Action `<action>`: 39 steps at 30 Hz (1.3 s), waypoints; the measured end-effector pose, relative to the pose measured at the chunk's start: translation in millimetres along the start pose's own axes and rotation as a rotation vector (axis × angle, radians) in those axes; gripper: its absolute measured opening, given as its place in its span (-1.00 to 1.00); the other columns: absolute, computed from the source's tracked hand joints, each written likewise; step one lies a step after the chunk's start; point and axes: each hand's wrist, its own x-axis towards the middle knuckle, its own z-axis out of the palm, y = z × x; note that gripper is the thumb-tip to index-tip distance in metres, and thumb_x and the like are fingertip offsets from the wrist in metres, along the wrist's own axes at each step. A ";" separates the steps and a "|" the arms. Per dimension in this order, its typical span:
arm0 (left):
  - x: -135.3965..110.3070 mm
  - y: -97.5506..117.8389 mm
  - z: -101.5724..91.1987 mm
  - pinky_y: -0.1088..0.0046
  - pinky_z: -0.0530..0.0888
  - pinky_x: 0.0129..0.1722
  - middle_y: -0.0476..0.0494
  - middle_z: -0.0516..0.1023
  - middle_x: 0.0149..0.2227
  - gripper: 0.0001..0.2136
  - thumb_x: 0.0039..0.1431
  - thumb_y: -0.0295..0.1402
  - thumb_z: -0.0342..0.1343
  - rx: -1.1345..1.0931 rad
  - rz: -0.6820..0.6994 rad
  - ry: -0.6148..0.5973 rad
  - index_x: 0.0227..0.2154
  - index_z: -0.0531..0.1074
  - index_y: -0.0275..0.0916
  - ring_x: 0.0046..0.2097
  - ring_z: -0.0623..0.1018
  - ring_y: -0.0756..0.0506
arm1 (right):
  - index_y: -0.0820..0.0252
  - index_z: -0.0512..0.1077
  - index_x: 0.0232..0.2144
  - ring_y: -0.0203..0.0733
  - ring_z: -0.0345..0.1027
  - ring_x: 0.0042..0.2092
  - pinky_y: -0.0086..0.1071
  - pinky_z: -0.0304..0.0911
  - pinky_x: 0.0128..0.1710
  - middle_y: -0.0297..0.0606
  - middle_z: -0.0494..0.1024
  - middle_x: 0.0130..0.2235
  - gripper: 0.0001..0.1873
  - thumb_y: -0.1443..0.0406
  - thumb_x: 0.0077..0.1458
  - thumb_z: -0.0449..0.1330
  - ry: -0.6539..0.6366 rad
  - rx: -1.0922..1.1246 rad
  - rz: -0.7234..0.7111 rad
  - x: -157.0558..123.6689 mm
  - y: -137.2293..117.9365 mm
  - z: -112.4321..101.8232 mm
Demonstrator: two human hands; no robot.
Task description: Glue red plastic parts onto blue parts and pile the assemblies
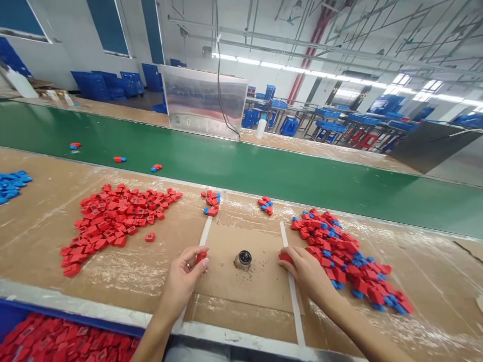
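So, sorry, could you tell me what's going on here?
A person at a cardboard-covered bench pinches a small red plastic part in their left hand, while their right hand holds another red part beside a round metal device. A loose red pile lies left, a red-and-blue pile right, before a green conveyor belt.

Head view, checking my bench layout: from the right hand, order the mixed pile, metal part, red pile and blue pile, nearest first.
1. Mixed red-and-blue pile, beside the right hand
2. Metal part, centre
3. Red pile, left
4. Blue pile, far left
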 end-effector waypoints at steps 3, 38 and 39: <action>-1.3 0.0 4.1 0.42 0.49 -0.26 -0.11 0.52 -0.19 -0.59 0.13 -0.17 0.19 -0.020 -0.001 -0.012 0.00 0.38 -0.23 -0.33 0.52 -0.01 | 0.17 0.41 -0.15 -0.03 0.42 -0.15 -0.21 0.33 -0.19 -0.12 0.50 -0.16 -0.78 0.29 0.28 -0.01 0.017 0.129 -0.043 -5.6 4.9 -1.4; -24.6 -14.5 45.6 0.58 0.39 -0.46 0.03 0.39 -0.42 -0.81 0.16 -0.29 0.16 -0.155 -0.113 -0.256 -0.18 0.37 -0.19 -0.41 0.38 0.02 | 0.12 0.43 -0.14 -0.17 0.44 -0.21 -0.35 0.36 -0.24 -0.18 0.50 -0.20 -0.80 0.34 0.35 0.00 0.027 0.305 -0.406 14.0 -75.6 -28.2; -24.4 -14.6 45.9 0.57 0.40 -0.44 0.03 0.38 -0.42 -0.79 0.15 -0.32 0.18 -0.161 -0.115 -0.256 -0.16 0.38 -0.20 -0.40 0.37 0.03 | 0.12 0.43 -0.13 -0.17 0.44 -0.20 -0.35 0.36 -0.23 -0.18 0.50 -0.19 -0.80 0.34 0.34 0.01 0.023 0.304 -0.402 13.6 -75.3 -27.8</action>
